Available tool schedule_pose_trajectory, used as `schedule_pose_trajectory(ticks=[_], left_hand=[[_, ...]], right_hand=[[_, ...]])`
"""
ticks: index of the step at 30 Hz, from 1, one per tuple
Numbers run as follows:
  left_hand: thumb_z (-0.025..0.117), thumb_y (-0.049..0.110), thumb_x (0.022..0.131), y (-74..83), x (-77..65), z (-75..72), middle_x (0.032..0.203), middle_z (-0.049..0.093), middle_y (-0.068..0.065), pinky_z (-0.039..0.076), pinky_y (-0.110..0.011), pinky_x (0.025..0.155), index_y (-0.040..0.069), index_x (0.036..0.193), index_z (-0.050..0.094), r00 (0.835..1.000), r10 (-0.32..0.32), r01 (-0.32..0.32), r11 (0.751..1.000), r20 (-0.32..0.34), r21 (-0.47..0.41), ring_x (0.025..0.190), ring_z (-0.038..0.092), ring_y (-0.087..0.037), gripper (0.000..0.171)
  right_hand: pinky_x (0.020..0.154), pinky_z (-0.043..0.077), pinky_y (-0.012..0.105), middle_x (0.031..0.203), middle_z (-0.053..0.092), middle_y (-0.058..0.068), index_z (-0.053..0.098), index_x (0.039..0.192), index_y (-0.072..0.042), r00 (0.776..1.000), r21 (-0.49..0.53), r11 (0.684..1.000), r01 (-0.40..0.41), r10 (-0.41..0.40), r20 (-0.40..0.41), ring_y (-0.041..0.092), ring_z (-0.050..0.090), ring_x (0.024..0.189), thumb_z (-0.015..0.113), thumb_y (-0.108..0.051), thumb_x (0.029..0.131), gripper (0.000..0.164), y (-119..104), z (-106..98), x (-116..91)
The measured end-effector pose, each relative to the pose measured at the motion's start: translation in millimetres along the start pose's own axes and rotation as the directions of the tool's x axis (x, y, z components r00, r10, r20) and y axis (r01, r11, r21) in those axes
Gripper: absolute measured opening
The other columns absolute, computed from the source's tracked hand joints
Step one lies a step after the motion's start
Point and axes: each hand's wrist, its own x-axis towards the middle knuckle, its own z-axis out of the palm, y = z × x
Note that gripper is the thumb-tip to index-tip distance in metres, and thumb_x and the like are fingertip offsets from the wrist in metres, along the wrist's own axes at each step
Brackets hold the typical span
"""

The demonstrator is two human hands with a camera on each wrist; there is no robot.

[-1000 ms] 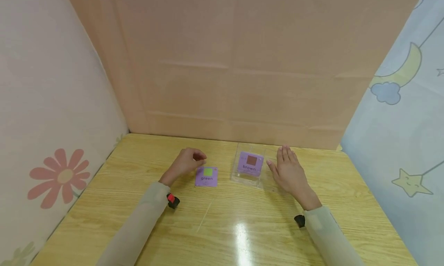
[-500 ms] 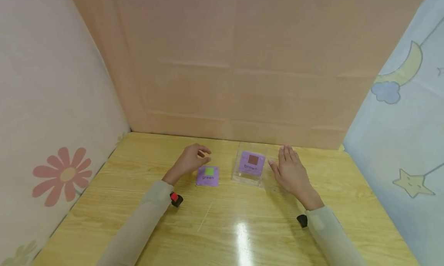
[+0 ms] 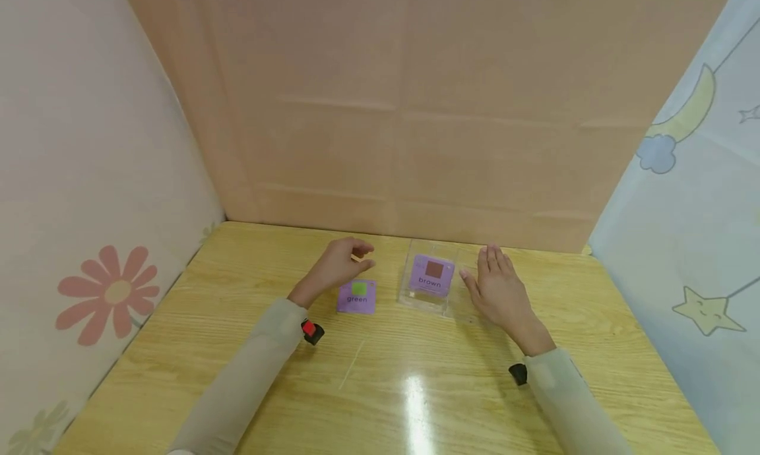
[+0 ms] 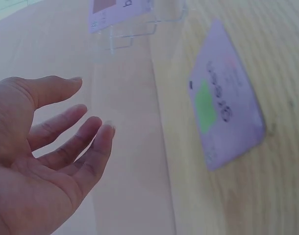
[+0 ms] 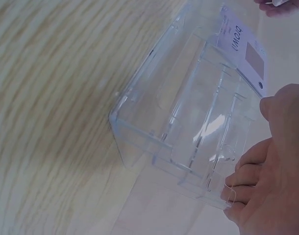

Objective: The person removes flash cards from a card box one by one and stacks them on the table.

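My left hand point(image 3: 340, 265) hovers over the far left edge of a purple card reading "green" point(image 3: 357, 299). In the left wrist view its fingers point(image 4: 93, 139) curl loosely, with nothing between them and the thumb. The card, with its green square, lies flat on the table. To its right stands a clear stepped plastic rack point(image 3: 424, 304), in which a purple card reading "brown" point(image 3: 432, 277) leans upright. My right hand point(image 3: 501, 295) is at the rack's right side, fingers extended; in the right wrist view its fingertips are right at the rack's end point(image 5: 223, 193).
The wooden table point(image 3: 332, 409) meets a tan backdrop point(image 3: 380, 145) just behind the rack. A wall with a flower print point(image 3: 107, 297) borders the left, and one with moon and star prints point(image 3: 706, 311) borders the right.
My left hand has moved right and slightly away from me, past the top of the green card. The right hand, the rack and both cards stay in place.
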Motion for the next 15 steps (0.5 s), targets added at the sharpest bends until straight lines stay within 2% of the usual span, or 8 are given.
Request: schedule_pose_trajectory(ticks=[10, 15], left_hand=[[0.072, 0.027, 0.101, 18.5, 7.1, 4.9, 0.142, 0.067, -0.013, 0.059, -0.044, 0.105, 0.008, 0.143, 0.064, 1.0, 0.009, -0.009, 1.0, 0.008, -0.03, 0.127, 0.067, -0.033, 0.047], [0.07, 0.03, 0.103, 29.3, 10.8, 9.4, 0.146, 0.065, -0.013, 0.058, -0.045, 0.107, 0.008, 0.144, 0.063, 0.999, 0.041, -0.041, 0.999, -0.002, -0.024, 0.133, 0.064, -0.036, 0.047]], right_hand=[[0.127, 0.027, 0.066, 0.159, 0.031, 0.044, 0.032, 0.151, 0.024, 1.0, 0.002, 1.0, 0.009, -0.009, -0.001, 0.058, 0.031, 0.152, 0.042, -0.037, 0.114, 0.072, -3, 0, -1], [0.127, 0.028, 0.066, 0.159, 0.031, 0.045, 0.032, 0.151, 0.024, 1.0, -0.012, 1.0, 0.012, -0.012, -0.004, 0.058, 0.03, 0.152, 0.043, -0.037, 0.114, 0.072, -1, -2, -1]])
